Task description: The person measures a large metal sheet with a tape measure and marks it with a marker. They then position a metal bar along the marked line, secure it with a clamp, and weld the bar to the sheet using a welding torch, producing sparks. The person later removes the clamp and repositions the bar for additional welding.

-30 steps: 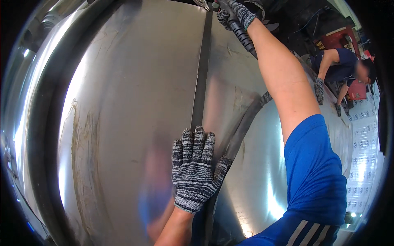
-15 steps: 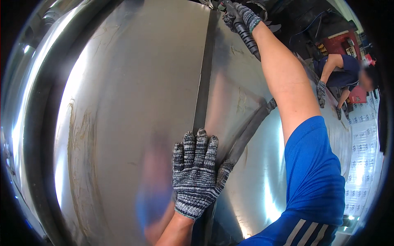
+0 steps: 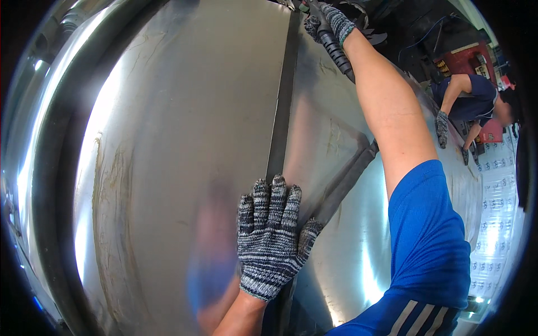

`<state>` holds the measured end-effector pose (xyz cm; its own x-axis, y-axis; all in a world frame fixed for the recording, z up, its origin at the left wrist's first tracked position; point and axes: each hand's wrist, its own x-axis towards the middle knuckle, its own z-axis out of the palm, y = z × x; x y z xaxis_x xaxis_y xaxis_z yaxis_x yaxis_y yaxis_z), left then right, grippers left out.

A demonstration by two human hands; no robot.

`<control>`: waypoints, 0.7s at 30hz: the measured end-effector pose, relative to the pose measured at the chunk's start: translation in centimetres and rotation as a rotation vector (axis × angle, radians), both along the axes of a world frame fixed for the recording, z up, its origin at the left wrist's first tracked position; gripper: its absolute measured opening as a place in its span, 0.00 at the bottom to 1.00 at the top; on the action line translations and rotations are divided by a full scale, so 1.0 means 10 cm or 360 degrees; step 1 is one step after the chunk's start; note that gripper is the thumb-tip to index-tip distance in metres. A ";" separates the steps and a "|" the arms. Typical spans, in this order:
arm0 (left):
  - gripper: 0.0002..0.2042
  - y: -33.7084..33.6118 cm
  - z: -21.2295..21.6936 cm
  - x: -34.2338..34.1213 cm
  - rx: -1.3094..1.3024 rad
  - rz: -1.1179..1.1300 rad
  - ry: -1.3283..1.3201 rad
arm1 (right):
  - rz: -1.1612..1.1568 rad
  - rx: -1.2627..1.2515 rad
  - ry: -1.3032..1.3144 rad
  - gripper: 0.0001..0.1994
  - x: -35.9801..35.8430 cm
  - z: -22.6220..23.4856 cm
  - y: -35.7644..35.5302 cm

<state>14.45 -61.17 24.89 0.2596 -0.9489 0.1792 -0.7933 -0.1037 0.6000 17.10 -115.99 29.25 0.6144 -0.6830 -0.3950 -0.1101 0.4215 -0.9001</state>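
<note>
My left hand (image 3: 269,241), in a grey-and-black knitted glove, lies flat on a large shiny metal sheet (image 3: 185,101). Its fingers are stretched out over a dark straight strip (image 3: 284,95) along the sheet's edge. At the far end of that strip, my right hand (image 3: 336,21), in a matching glove, is wrapped round a black welding torch (image 3: 335,51) with a ribbed sleeve. The torch's tip is hard to make out at the picture's top edge. A dark hose (image 3: 344,182) runs over the metal from beside my right forearm towards my left thumb.
A curved, polished metal rim (image 3: 56,145) borders the left side. Another person (image 3: 468,92) in dark clothes and gloves bends over the metal at the right. Behind them are a red surface (image 3: 462,60) with small items and a pale printed sheet (image 3: 496,213).
Both hands keep nearly the same places, with only a slight shift of the whole view. The other person's gloved hand sits slightly further right in the picture.
</note>
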 end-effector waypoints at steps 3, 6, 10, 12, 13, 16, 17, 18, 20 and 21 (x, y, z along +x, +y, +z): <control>0.31 0.00 0.00 0.00 0.0022 -0.0037 0.0003 | -0.0050 -0.0026 0.0058 0.20 -0.08 -0.02 -0.13; 0.32 0.01 0.02 0.00 0.0025 -0.0014 -0.0011 | -0.0018 -0.0086 0.0024 0.20 0.00 -0.01 -0.10; 0.32 -0.01 -0.01 0.01 0.0043 -0.0003 0.0009 | -0.0014 -0.0140 0.0074 0.19 0.05 -0.02 -0.05; 0.32 0.00 0.01 0.00 0.0032 -0.0001 0.0015 | -0.0010 -0.0127 0.0052 0.18 0.06 0.01 -0.07; 0.32 0.01 0.01 -0.01 0.0021 -0.0027 0.0019 | 0.0006 -0.0107 0.0016 0.18 -0.03 -0.01 -0.18; 0.32 0.02 0.02 -0.01 0.0018 -0.0011 0.0022 | -0.0008 -0.0133 0.0072 0.18 0.00 -0.01 -0.19; 0.32 0.02 0.01 -0.01 0.0013 0.0003 0.0010 | -0.0023 -0.0158 0.0117 0.18 0.06 0.00 -0.13; 0.32 0.02 -0.02 -0.01 0.0004 0.0002 0.0002 | -0.0071 -0.0137 0.0091 0.18 0.07 0.01 -0.10; 0.32 0.02 -0.04 0.01 -0.0001 0.0010 -0.0004 | -0.0158 -0.0095 0.0037 0.18 0.13 0.02 -0.05; 0.32 0.02 -0.04 0.01 0.0005 0.0019 0.0000 | -0.0120 -0.0098 0.0045 0.18 0.19 0.02 -0.02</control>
<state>14.58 -61.00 24.46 0.2712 -0.9462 0.1765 -0.7920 -0.1152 0.5995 18.99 -116.17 29.40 0.5495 -0.7504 -0.3675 -0.1061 0.3736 -0.9215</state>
